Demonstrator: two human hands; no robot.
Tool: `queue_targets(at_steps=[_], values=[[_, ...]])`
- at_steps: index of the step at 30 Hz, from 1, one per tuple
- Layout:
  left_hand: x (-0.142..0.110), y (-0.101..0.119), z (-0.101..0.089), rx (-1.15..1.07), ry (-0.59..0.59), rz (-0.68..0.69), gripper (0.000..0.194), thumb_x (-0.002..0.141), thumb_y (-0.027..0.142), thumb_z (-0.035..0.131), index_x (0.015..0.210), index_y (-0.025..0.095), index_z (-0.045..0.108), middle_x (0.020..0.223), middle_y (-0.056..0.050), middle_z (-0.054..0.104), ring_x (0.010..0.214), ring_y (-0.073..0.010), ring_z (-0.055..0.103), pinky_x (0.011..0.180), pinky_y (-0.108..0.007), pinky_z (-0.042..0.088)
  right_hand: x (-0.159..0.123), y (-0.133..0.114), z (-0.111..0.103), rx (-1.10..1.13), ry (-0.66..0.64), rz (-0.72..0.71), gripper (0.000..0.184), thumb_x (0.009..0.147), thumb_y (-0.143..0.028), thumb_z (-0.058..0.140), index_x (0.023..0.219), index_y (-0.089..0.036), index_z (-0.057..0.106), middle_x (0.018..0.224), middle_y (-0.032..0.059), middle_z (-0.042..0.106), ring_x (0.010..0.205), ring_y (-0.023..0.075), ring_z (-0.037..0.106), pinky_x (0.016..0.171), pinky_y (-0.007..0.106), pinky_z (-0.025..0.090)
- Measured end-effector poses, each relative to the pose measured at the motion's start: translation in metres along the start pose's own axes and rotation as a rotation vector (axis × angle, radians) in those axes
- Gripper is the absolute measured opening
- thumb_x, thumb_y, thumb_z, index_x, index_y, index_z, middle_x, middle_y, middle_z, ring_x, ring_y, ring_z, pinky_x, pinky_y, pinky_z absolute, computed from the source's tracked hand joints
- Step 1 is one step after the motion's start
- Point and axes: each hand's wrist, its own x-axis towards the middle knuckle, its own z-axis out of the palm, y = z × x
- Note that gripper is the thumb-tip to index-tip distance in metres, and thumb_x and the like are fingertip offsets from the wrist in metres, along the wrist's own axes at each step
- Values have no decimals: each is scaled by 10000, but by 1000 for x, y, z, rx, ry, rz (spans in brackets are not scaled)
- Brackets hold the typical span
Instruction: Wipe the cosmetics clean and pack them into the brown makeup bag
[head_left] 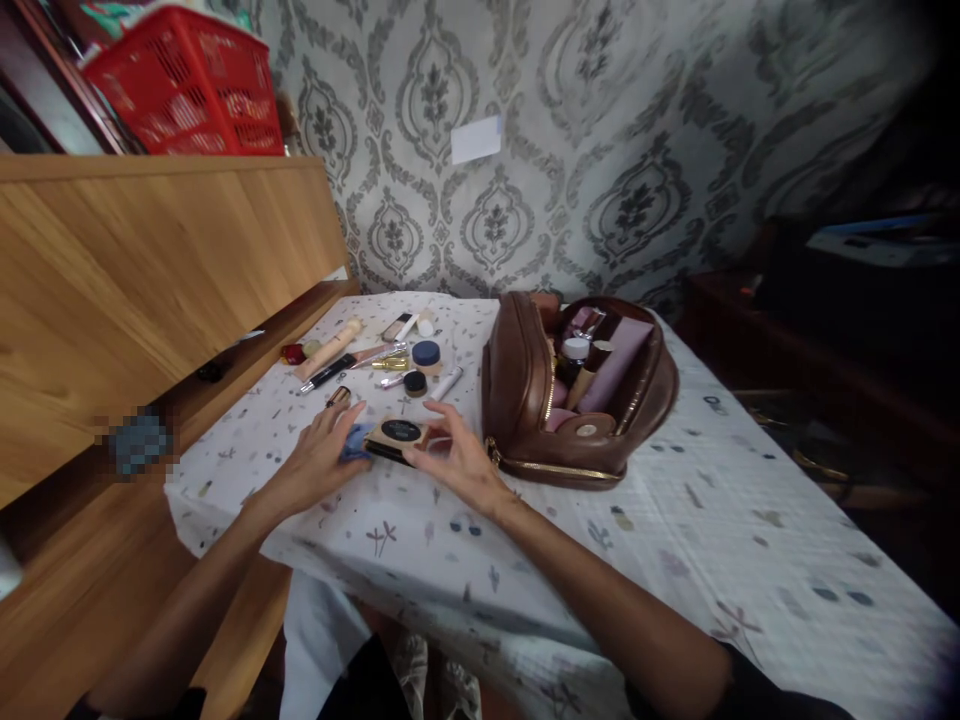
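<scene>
In the head view, a makeup compact (396, 436), tan with a round black label on its lid, is between my hands just above the table. The fingers and thumb of my right hand (461, 462) grip its right end. My left hand (322, 455) closes on a blue cloth (355, 442) at the compact's left end. Just right of my right hand stands a brown makeup bag (517, 385), its top unzipped and cosmetics showing inside. Beyond my hands lie a black-lidded jar (414, 383), a blue-lidded jar (426, 354) and a white tube (448, 384).
More cosmetics lie toward the back left, including a beige tube (330, 348) and a dark pencil-like stick (328, 373). A patterned white cloth (720, 520) covers the table. Left of it rises a wooden panel (165, 260), with a red basket (187, 85) above. Patterned wallpaper is behind.
</scene>
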Motion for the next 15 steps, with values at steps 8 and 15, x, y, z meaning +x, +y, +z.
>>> queue_targets(at_steps=[8,15], values=[[18,37,-14,-719,-53,68,376,919,431,560,1203,187,591,1117,-80,647,1059,-244,603,955,-364,484,-5,-22,6,634,-167,244,515,752,-621,696,1078,-235,593,913,41,669,763,192,651,745,352,558],[44,50,-20,-830,-213,185,357,898,512,586,968,164,622,875,-42,613,837,-196,566,760,-297,488,-16,-66,-34,-33,-203,-85,428,927,-566,503,759,-180,580,719,-1,543,716,148,531,656,257,445]])
